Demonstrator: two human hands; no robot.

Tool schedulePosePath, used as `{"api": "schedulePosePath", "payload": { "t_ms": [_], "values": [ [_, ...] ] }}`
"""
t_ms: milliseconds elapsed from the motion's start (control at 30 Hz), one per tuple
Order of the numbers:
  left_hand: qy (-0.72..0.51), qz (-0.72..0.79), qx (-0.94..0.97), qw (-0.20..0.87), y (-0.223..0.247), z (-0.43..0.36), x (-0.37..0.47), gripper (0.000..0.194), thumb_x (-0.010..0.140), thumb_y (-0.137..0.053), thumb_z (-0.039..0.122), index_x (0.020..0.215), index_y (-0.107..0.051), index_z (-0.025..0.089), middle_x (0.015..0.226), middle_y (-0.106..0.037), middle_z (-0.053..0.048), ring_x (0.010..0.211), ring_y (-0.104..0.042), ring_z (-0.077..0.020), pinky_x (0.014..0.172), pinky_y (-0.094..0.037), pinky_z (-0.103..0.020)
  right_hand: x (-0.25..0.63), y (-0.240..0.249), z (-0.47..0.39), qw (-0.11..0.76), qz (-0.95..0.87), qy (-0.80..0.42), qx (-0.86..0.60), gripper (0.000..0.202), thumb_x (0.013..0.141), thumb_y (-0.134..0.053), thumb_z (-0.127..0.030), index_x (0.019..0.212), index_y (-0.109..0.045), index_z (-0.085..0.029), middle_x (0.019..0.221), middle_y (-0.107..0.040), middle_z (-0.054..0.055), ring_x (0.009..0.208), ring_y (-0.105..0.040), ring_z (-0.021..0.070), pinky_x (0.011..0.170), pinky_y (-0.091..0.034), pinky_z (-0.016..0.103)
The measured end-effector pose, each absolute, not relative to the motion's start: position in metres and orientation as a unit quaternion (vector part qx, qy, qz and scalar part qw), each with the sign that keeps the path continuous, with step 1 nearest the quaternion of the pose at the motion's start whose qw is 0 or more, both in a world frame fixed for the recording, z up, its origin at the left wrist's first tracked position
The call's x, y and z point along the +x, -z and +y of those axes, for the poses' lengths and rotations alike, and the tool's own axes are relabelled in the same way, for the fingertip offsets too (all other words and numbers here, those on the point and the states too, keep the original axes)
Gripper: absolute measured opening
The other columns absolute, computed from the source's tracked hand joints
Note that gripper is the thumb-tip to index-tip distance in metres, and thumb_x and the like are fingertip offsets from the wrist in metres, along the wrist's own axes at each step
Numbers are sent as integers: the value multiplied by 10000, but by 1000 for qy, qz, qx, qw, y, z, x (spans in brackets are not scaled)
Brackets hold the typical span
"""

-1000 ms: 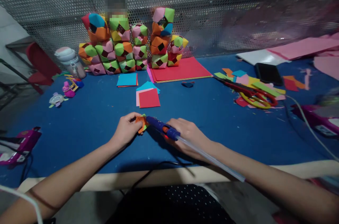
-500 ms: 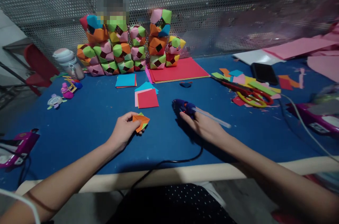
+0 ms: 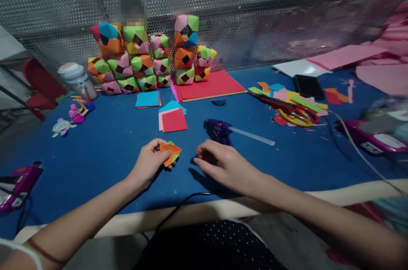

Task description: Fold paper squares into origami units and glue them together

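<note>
My left hand [image 3: 151, 163] pinches a folded orange and green paper piece [image 3: 170, 153] between thumb and fingers, low over the blue table. To its right, my right hand [image 3: 223, 163] hangs with thumb and fingers apart, holding nothing. Just beyond that hand a blue glue gun [image 3: 219, 129] lies on the table, a clear glue stick [image 3: 251, 135] jutting out to the right. Square red paper [image 3: 174, 120] lies over pink and blue sheets in front of my left hand. A small dark folded piece [image 3: 219, 102] rests farther back.
Stacked paper balls [image 3: 142, 66] stand along the mesh wall beside large red sheets [image 3: 210, 85]. Scissors [image 3: 295, 115] lie on scraps at the right, near a black phone [image 3: 308, 86]. A bottle [image 3: 77, 81] and small toys [image 3: 76, 113] are at the left. A cable crosses the front edge.
My right hand has let go of the glue gun and moved left and nearer to me. The glue gun now lies on the table. My left hand still holds the folded paper.
</note>
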State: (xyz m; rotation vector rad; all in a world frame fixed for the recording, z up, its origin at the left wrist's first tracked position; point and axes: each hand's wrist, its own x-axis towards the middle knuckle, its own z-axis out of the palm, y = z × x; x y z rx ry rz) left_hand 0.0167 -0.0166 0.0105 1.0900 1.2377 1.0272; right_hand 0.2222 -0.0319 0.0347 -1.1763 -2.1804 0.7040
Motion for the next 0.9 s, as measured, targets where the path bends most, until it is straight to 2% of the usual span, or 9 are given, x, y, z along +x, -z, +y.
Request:
{"api": "schedulePosePath", "payload": {
  "t_ms": [67,233,433,567,667,900],
  "values": [
    [-431,527,477,556,-13,-19,17,165,676,-623,181,796,-512,160,615,-609,26,495,-563,-97,455,-454,-201,200,-31,-19,320,-793,-305,-419,103,812,-525,-264,851,-532,-168,778,-571,14,651,-505,112,604,-396,241],
    [-426,520,497,549,-16,-21,12,124,703,-606,213,784,-526,163,597,-581,40,486,-534,-95,491,-444,-217,169,-13,7,363,-760,-378,-385,74,797,-500,-206,741,-522,-162,627,-509,-35,566,-455,85,534,-351,209],
    [-447,540,511,498,-16,-17,10,133,698,-641,247,776,-592,152,745,-593,18,668,-516,-85,626,-403,-191,166,-3,7,403,-732,-382,-395,59,743,-521,-162,685,-517,-161,602,-499,-44,552,-448,80,540,-350,209],
    [-446,559,512,476,-16,-17,11,103,700,-625,248,719,-594,151,681,-572,26,630,-477,-85,591,-367,-191,167,-1,5,410,-718,-410,-384,15,747,-526,-170,739,-534,-160,624,-502,-43,565,-452,81,549,-367,208],
    [-439,560,509,485,-15,-17,11,90,696,-619,235,709,-591,151,653,-559,31,602,-459,-83,576,-355,-193,168,0,4,426,-705,-435,-365,86,753,-511,-154,831,-548,-162,695,-530,-31,614,-479,86,582,-398,209],
    [-435,532,491,536,-16,-17,11,95,699,-622,235,718,-600,145,654,-570,18,605,-481,-86,565,-373,-190,171,2,4,440,-737,-381,-344,152,741,-481,-63,773,-584,-169,741,-581,-15,683,-527,98,643,-416,223]
  ]
}}
